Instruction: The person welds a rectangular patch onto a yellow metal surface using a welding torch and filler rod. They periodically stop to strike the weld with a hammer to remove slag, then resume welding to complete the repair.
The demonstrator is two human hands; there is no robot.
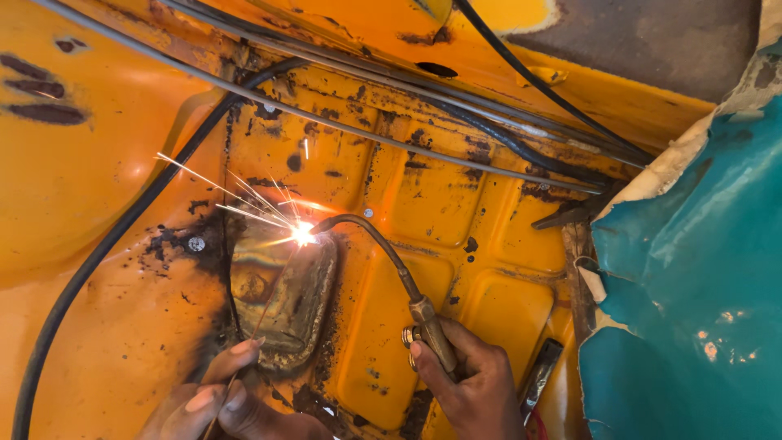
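The panel point(456, 301) between patch point(281, 297) and torch point(391, 269) is left free. Passage is blocked by the hose point(106, 253) on the left and rods point(423, 147) above.

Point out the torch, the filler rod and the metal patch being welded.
torch point(423, 314): head view, on the brass body above the right hand.
filler rod point(265, 314): head view, mid-length of the thin rod.
metal patch point(281, 289): head view, centre of the scorched bare plate.

Yellow painted metal panel point(456, 204), rusty, chipped; bare scorched steel patch point(281, 297); brass torch point(428, 322), dull; teal vinyl sheet point(692, 269), glossy, torn.
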